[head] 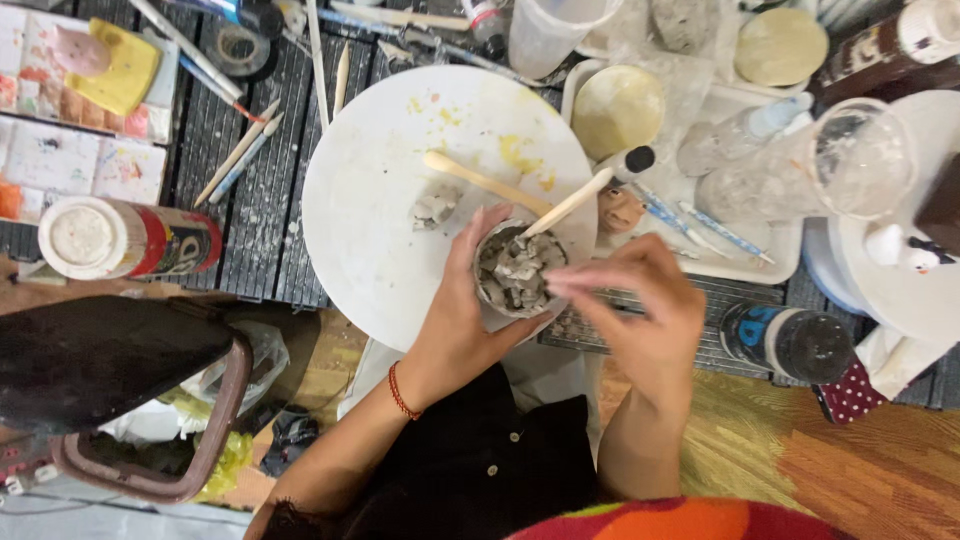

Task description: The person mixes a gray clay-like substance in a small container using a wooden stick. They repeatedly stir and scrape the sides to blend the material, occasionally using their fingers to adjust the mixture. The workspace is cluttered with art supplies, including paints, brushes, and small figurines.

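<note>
My left hand [455, 320] wraps around a small grey clay cup [517, 272] and holds it over the near edge of a round white board [380, 200]. Lumps of grey clay fill the cup. My right hand [640, 310] hovers just right of the cup with its fingers pinched together at the rim; whether they hold a bit of clay is unclear. A wooden stick [568, 203] pokes out of the cup toward the upper right. A wooden modelling tool [480, 178] and small clay scraps [433, 208] lie on the board.
A white tray [760, 270] at right holds a yellowish disc [617, 108], a small clay head [622, 208] and pens. Clear plastic cups, a dark bottle [790, 342] and a red-labelled can [125, 238] stand around. Brushes, paint palettes and tape lie at upper left. A dark stool [110, 370] sits at lower left.
</note>
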